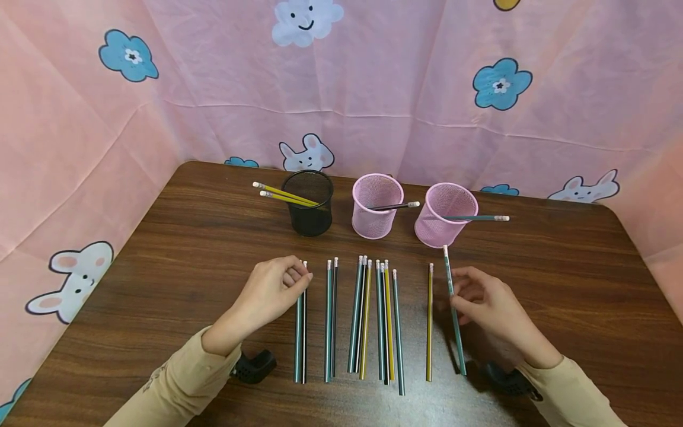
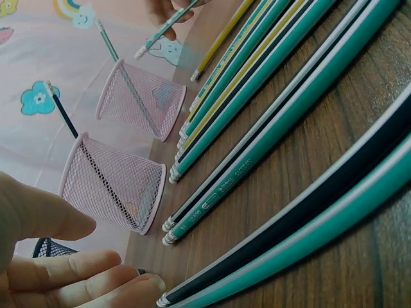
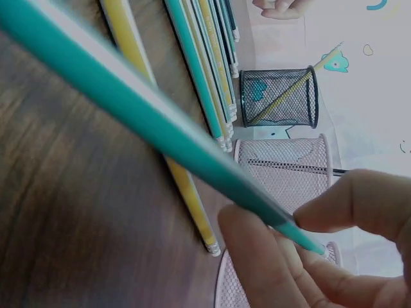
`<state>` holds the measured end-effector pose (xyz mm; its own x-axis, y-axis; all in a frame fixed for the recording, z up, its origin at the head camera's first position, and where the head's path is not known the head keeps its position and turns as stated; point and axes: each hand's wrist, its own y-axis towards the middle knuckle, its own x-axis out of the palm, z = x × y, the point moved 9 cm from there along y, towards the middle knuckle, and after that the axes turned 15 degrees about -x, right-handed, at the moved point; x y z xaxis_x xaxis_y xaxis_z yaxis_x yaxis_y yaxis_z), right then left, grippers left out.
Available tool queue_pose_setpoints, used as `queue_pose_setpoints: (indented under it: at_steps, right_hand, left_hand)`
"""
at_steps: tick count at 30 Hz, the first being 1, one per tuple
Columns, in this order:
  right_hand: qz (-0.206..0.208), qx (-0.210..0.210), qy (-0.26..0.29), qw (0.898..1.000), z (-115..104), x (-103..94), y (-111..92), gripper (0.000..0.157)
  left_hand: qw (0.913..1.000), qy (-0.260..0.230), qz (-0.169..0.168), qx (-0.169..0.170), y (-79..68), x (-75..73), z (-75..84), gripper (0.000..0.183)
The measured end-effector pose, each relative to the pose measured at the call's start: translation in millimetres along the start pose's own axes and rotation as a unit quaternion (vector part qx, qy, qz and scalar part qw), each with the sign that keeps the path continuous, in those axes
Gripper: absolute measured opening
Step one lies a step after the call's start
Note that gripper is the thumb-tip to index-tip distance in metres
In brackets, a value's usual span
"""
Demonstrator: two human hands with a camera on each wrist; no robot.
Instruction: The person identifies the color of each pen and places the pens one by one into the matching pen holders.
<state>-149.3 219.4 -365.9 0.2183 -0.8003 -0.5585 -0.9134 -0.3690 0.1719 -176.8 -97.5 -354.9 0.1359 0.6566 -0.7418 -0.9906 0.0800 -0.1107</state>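
My right hand (image 1: 493, 305) pinches a green pencil (image 1: 458, 338) between thumb and fingers, its eraser end pointing toward the right pink cup and tilted up off the table. A yellow pencil (image 1: 429, 332) lies just left of it. On the other side, my left hand (image 1: 272, 290) hovers at the eraser ends of a green pencil (image 1: 297, 350) and a black pencil (image 1: 305, 350). In the left wrist view its thumb (image 2: 61, 215) stands apart from the fingers, with nothing held between them; a fingertip is right by the erasers.
Behind the hands stand a black mesh cup (image 1: 310, 220) with two yellow pencils, a pink mesh cup (image 1: 372, 226) with a black pencil, and another pink mesh cup (image 1: 433, 231) with a green pencil. Several green, black and yellow pencils (image 1: 364, 332) lie in groups mid-table.
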Motion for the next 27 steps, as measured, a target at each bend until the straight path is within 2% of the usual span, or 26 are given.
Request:
queue_pose_setpoints:
  at_steps: [7, 12, 17, 21, 27]
  right_hand:
    - [0.035, -0.027, 0.013, 0.999, -9.5, -8.4, 1.0, 0.037]
    - [0.068, -0.058, -0.005, 0.996, -19.2, -15.2, 1.9, 0.036]
    - [0.105, -0.07, -0.011, 0.992, -23.9, -22.7, 2.7, 0.033]
    - [0.149, -0.081, 0.003, 0.985, -29.1, -30.3, 2.8, 0.035]
    - [0.218, -0.105, 0.044, 0.969, -35.3, -40.8, 2.3, 0.037]
  left_hand:
    - [1.0, -0.001, -0.002, -0.005, -1.6, -1.6, -2.5, 0.009]
    - [1.0, -0.003, -0.001, -0.007, -2.6, -2.6, -3.7, 0.009]
    - [0.9999, -0.002, -0.002, -0.013, -3.4, -2.4, -5.2, 0.01]
    - [0.9999, -0.001, -0.002, -0.016, -4.0, -2.3, -5.6, 0.01]
    - [0.9998, -0.004, -0.004, -0.017, -4.7, -2.2, -5.8, 0.01]
